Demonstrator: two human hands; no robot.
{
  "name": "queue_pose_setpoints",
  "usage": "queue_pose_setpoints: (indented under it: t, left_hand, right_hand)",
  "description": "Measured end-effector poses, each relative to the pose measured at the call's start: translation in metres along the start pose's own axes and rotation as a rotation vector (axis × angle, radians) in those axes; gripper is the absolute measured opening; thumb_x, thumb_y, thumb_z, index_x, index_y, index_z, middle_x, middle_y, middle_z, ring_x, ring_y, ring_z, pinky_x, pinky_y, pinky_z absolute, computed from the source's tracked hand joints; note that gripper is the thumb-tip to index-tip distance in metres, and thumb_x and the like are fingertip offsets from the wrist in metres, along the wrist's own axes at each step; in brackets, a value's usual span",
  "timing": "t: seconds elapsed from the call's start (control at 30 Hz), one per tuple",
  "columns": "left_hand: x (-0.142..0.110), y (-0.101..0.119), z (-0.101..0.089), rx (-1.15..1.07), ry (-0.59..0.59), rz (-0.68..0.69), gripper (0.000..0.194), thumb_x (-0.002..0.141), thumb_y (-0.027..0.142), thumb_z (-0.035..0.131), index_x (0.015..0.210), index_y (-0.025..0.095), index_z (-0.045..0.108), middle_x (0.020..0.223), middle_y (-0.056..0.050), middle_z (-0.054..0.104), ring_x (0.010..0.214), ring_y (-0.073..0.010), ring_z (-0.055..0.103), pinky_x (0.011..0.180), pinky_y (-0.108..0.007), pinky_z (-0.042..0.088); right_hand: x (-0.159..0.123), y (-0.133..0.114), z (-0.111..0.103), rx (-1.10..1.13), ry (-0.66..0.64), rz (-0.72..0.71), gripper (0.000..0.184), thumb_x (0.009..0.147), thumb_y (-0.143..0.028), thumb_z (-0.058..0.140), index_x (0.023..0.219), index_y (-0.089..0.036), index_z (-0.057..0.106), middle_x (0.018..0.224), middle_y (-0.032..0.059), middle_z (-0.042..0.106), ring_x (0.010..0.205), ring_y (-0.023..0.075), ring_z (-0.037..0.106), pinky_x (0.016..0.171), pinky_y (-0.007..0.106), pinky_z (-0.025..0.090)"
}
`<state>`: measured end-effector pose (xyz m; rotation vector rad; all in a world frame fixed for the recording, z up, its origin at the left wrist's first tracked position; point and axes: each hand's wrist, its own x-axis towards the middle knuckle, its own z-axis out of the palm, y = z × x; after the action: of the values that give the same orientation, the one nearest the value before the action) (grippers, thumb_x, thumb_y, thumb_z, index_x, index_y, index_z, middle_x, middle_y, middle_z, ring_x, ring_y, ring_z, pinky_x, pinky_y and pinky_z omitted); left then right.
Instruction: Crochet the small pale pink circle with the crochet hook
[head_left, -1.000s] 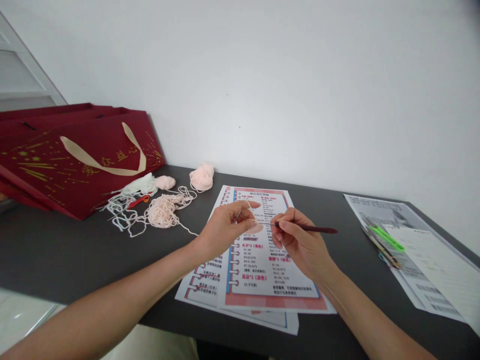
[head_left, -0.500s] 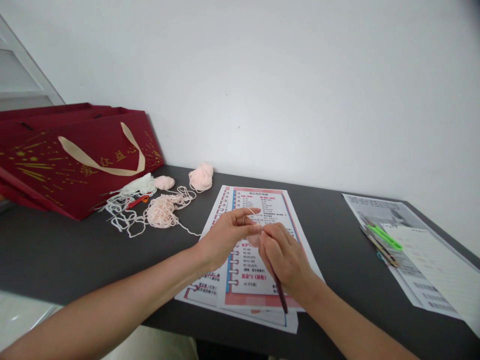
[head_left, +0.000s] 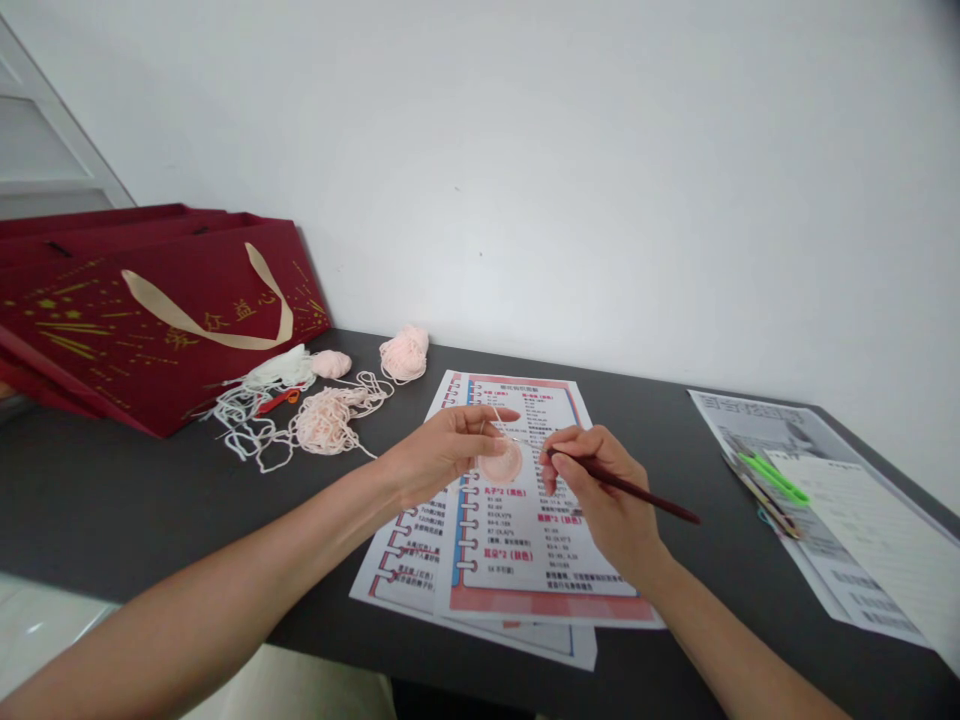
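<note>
My left hand [head_left: 448,450] pinches a small round pale pink crochet piece [head_left: 501,464] at its upper edge, with yarn running over the raised index finger. My right hand [head_left: 598,490] is closed on the dark brown handle of a crochet hook [head_left: 637,489]. The hook's thin metal shaft points left, toward the crochet piece; whether its tip sits in a stitch is too small to tell. Both hands are above the printed pattern sheets [head_left: 525,600]. A strand leads from a loose heap of pale pink yarn [head_left: 324,421] toward my left hand.
Left of the sheets lie a pink yarn ball [head_left: 405,353], a smaller ball [head_left: 331,364], white yarn [head_left: 279,370] and an orange-red tool [head_left: 281,401]. Red gift bags [head_left: 165,320] stand behind them. At right are papers [head_left: 862,520], a green tool [head_left: 776,478] and slim tools.
My right hand has moved right, and the hook has swung from pointing steeply up to lying nearly level. The round crochet piece is now in plainer view below my left fingers.
</note>
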<state>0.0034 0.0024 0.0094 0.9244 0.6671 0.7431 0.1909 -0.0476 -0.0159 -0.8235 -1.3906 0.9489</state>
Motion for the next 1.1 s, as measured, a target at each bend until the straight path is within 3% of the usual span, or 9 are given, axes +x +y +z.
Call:
queue_pose_setpoints:
  t: [0.47, 0.73, 0.93, 1.1]
  left_hand:
    - [-0.005, 0.017, -0.008, 0.068, -0.190, -0.139, 0.035, 0.070, 0.009, 0.070, 0.104, 0.012, 0.067, 0.067, 0.002, 0.059, 0.060, -0.0077, 0.055, 0.059, -0.021, 0.040]
    - [-0.004, 0.019, -0.015, 0.098, -0.255, -0.176, 0.034, 0.071, 0.009, 0.069, 0.105, 0.014, 0.068, 0.068, 0.002, 0.060, 0.059, -0.0071, 0.054, 0.055, -0.019, 0.039]
    - [-0.005, 0.020, -0.019, 0.126, -0.301, -0.230, 0.032, 0.071, 0.011, 0.069, 0.103, 0.014, 0.068, 0.077, -0.001, 0.065, 0.065, -0.0092, 0.059, 0.061, -0.020, 0.044]
    - [-0.006, 0.019, -0.013, 0.219, -0.261, -0.137, 0.030, 0.070, 0.013, 0.070, 0.100, 0.014, 0.068, 0.072, 0.000, 0.062, 0.062, -0.0086, 0.055, 0.058, -0.021, 0.041]
  right_hand:
    - [0.002, -0.013, -0.014, -0.011, -0.187, 0.012, 0.006, 0.084, -0.016, 0.062, 0.083, -0.022, 0.061, 0.089, 0.0023, 0.062, 0.062, 0.0125, 0.061, 0.055, 0.029, 0.051]
    - [0.003, -0.015, -0.013, 0.054, -0.180, 0.065, 0.005, 0.082, -0.018, 0.065, 0.080, -0.022, 0.062, 0.088, 0.0023, 0.064, 0.058, 0.0117, 0.061, 0.052, 0.028, 0.052]
    - [0.006, -0.018, -0.015, 0.152, -0.202, 0.118, 0.007, 0.078, -0.016, 0.069, 0.077, -0.022, 0.064, 0.085, 0.0012, 0.065, 0.055, 0.0117, 0.062, 0.051, 0.029, 0.051]
    - [0.008, -0.015, -0.009, 0.366, -0.136, 0.265, 0.009, 0.076, -0.022, 0.070, 0.072, -0.020, 0.062, 0.078, 0.0013, 0.066, 0.052, 0.0113, 0.058, 0.044, 0.025, 0.048]
